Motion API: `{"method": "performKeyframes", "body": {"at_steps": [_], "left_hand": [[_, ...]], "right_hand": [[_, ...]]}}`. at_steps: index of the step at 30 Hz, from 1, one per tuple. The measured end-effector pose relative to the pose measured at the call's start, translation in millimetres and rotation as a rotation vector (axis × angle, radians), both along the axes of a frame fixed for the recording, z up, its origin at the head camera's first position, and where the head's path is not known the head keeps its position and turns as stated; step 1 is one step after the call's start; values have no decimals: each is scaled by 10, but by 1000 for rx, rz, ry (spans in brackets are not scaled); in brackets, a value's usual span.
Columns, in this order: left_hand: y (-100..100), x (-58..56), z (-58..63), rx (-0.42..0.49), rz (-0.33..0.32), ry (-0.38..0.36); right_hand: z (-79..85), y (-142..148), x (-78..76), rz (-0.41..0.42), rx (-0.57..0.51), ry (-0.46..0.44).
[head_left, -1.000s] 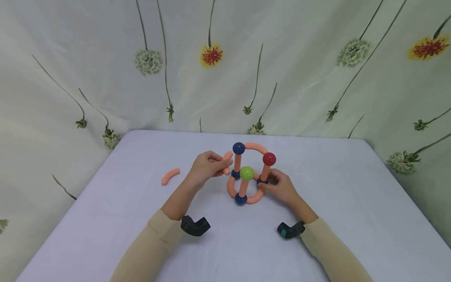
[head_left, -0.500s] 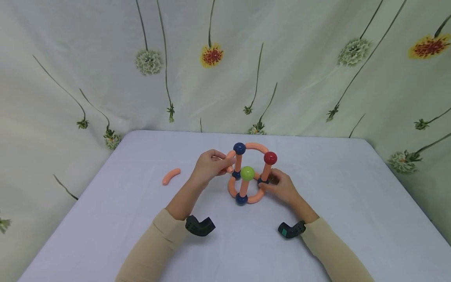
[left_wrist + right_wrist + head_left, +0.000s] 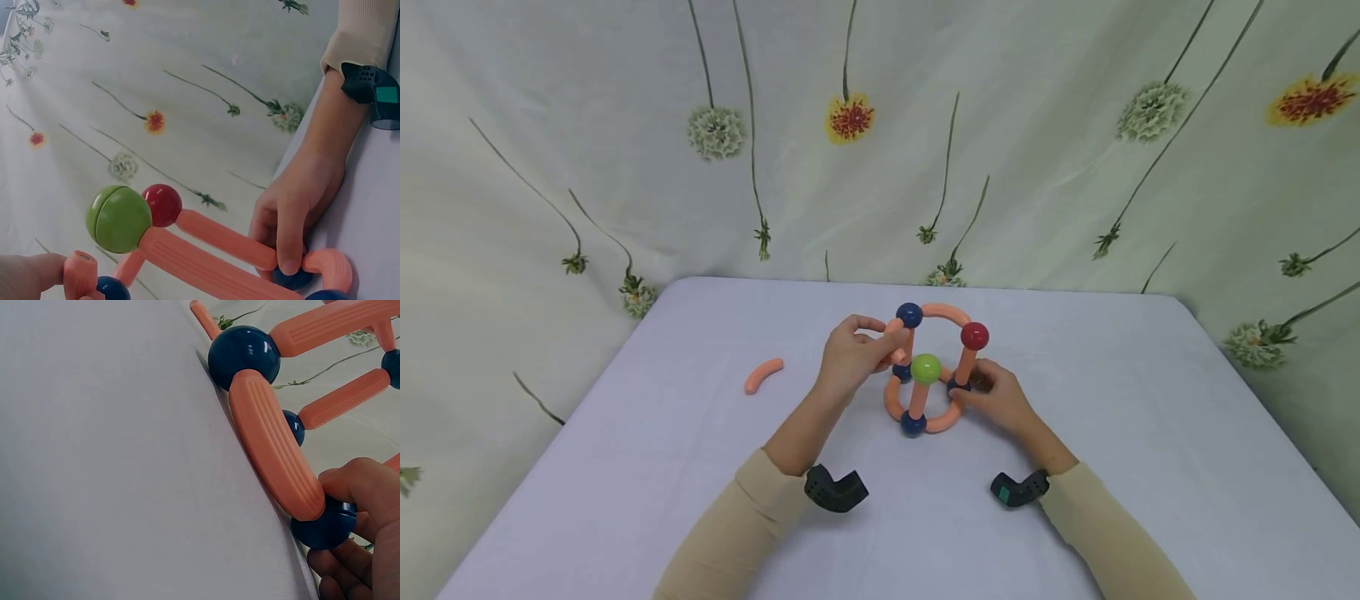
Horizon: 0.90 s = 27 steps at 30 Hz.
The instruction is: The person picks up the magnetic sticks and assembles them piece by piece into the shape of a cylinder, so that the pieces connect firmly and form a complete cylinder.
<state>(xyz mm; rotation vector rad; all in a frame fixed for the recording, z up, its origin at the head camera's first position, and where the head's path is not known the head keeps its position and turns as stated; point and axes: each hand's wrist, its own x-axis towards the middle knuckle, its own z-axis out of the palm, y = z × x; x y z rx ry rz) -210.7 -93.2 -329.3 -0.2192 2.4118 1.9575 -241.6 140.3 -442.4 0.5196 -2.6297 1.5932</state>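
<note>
My left hand point(image 3: 848, 357) pinches a curved orange magnetic stick point(image 3: 81, 274) between thumb and fingers. That stick is close beside the top blue ball point(image 3: 909, 315) of an upright stick-and-ball frame; whether they touch I cannot tell. Straight sticks bear this ball, a red ball point(image 3: 974, 336) and a green ball point(image 3: 927, 368). A curved stick point(image 3: 946, 312) links the blue and red balls on top. Below, curved sticks join several blue balls into a ring on the table. My right hand point(image 3: 1000, 398) grips the lower blue ball point(image 3: 322, 528) under the red one's post.
One loose curved orange stick point(image 3: 763, 376) lies on the white table point(image 3: 625, 467), left of the left hand. A flower-printed cloth point(image 3: 1037, 150) hangs behind the table's far edge. Each wrist wears a black camera mount.
My left hand has moved a little to the right with the curved stick, bringing it up to the top blue ball and green ball side. The right hand stays in place.
</note>
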Motion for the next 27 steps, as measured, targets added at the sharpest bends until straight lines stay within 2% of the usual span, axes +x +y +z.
{"method": "performKeyframes", "body": {"at_steps": [5, 8, 13, 21, 24, 27], "left_hand": [[58, 36, -30, 34, 26, 20], [85, 55, -50, 69, 18, 38], [115, 59, -68, 75, 3, 61], [120, 56, -82, 90, 1, 78], [107, 42, -118, 78, 17, 84], [65, -15, -224, 30, 49, 66]], "right_hand": [[-49, 16, -6, -1, -16, -12], [-54, 14, 6, 0, -11, -18], [-13, -13, 29, -5, -2, -7], [345, -88, 245, 9, 14, 1], [269, -75, 189, 14, -3, 10], [127, -40, 89, 17, -17, 20]]}}
